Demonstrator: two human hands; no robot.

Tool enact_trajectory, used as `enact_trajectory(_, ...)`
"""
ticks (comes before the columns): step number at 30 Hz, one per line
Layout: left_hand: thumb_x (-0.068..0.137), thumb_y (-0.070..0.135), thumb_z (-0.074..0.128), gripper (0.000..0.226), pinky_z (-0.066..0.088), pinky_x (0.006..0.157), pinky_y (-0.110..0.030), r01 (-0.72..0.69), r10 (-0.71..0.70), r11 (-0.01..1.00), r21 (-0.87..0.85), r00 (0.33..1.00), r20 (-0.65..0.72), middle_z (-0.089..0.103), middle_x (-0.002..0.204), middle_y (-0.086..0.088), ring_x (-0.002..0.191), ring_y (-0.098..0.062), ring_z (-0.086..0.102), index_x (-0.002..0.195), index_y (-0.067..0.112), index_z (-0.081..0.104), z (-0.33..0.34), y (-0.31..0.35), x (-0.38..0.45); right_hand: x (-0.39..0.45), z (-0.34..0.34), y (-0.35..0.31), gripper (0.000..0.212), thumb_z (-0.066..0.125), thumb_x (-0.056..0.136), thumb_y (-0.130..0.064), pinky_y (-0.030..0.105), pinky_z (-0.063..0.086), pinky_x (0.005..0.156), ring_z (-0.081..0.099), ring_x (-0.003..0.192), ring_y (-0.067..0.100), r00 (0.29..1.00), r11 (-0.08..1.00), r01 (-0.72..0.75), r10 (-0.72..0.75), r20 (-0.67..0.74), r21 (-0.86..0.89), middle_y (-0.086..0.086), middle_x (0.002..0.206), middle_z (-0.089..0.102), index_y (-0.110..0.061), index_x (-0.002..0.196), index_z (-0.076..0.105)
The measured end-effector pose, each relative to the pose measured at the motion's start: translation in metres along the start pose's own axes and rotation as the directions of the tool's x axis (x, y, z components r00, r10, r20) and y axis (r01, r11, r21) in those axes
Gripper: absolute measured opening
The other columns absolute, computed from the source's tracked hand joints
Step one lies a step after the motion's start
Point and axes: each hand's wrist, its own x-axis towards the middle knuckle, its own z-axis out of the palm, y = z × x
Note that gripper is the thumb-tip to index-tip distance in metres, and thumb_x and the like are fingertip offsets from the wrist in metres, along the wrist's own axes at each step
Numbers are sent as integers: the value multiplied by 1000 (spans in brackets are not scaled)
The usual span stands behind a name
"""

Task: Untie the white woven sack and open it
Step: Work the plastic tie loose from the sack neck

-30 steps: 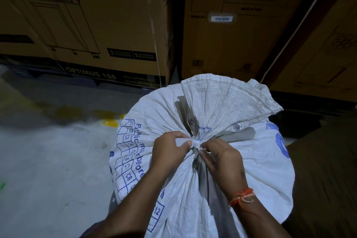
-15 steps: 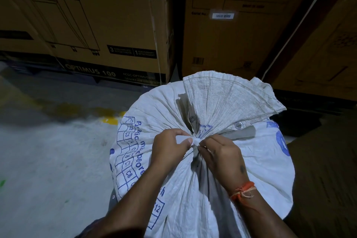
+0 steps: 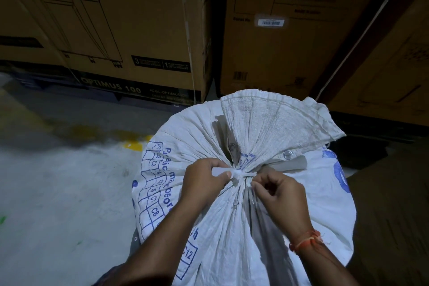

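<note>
The fingers (image 3: 226,175) of the left hand (image 3: 204,181) are pressed together, pinching a flat white strip of the tie (image 3: 241,176) just left of the knot, while the fingers (image 3: 256,184) of the right hand (image 3: 278,195) curl in and pinch the tie's other end just right of it. Both hands rest on the gathered neck of the white woven sack (image 3: 232,227), which is still cinched shut by the tie; the cloth above the knot fans out in a pleated flap (image 3: 274,123) pointing away from the person. Two metal eyelets (image 3: 287,154) show near the neck, and blue printed lettering and a grid of numbered boxes run down the sack's left side. An orange thread band (image 3: 306,240) circles the right wrist. The sack stands upright on a pale concrete floor (image 3: 58,193) marked with a yellow patch, close in front of large brown cardboard cartons (image 3: 139,18), one printed "OPTIMUS 100" and another bearing a barcode label (image 3: 270,22).
</note>
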Motion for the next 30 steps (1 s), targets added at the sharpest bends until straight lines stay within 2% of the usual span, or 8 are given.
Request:
enact_trajectory(3, 84, 29, 78, 2, 51, 68, -24, -3, 3, 1000, 14, 1000, 16, 76, 86, 11, 83, -7, 69, 85, 28, 77, 0, 1, 1, -3, 17, 5, 7, 77, 83, -13, 29, 56, 73, 70, 69, 10, 976, 946, -217, 211, 52, 242, -2, 74, 76, -18, 79, 75)
enact_trajectory(6, 81, 25, 79, 4, 53, 67, -25, -26, 24, 999, 30, 998, 52, 76, 79, 10, 77, -6, 70, 79, 27, 76, -1, 1, 1, -2, 32, 1, 17, 78, 84, -16, 35, 56, 67, 68, 68, 23, 894, 645, -435, 393, 216, 628, 16, 76, 75, 0, 88, 73)
enact_trajectory(8, 80, 25, 81, 6, 53, 65, -25, -15, 15, 1000, 3, 996, 93, 77, 75, 7, 71, -7, 70, 76, 25, 76, -1, 1, 1, -2, 42, -3, 21, 77, 86, -10, 36, 57, 68, 67, 68, 27, 848, 485, -497, 449, 282, 720, 22, 76, 73, 10, 91, 70)
enact_trajectory(11, 77, 35, 81, 17, 55, 67, -32, 4, 29, 992, -129, 967, 252, 78, 74, -1, 67, -11, 67, 80, 19, 79, -6, 2, 3, -1, 52, -3, 23, 80, 82, -3, 43, 59, 76, 68, 69, 29, 814, 394, -498, 520, 259, 772, 22, 75, 72, 12, 94, 67)
enact_trajectory(15, 95, 26, 71, 20, 54, 75, -28, 41, 47, 982, -184, 892, 449, 77, 80, -2, 75, -12, 69, 90, 10, 82, -25, 5, 10, 1, 55, -4, 18, 83, 74, -3, 30, 52, 59, 62, 59, 22, 818, 517, -486, 552, 160, 704, 27, 72, 72, 2, 86, 71)
enact_trajectory(18, 95, 23, 68, 13, 61, 89, -39, -231, 226, 973, -1, 951, 210, 80, 97, 5, 93, -13, 75, 94, 23, 81, -23, -3, 21, 0, 51, -7, 13, 82, 75, -4, 33, 50, 61, 56, 57, 17, 860, 617, -438, 500, 105, 654, 8, 58, 63, -6, 78, 70)
enact_trajectory(21, 93, 18, 69, 25, 49, 102, -32, -464, 402, 860, 215, 873, 275, 69, 122, 19, 117, -8, 61, 110, 35, 75, -15, -10, 28, -2, 51, -9, 11, 81, 75, -10, 33, 50, 61, 55, 58, 13, 893, 725, -385, 449, 32, 571, -4, 57, 57, -9, 78, 70)
enact_trajectory(30, 83, 29, 75, 5, 44, 80, -25, -463, 411, 847, 263, 882, 231, 73, 85, 20, 101, -7, 51, 87, 33, 74, -11, -15, 36, -17, 58, -17, 18, 80, 77, -7, 19, 52, 58, 54, 54, -1, 930, 833, -283, 359, -76, 475, -4, 67, 66, -16, 84, 67)
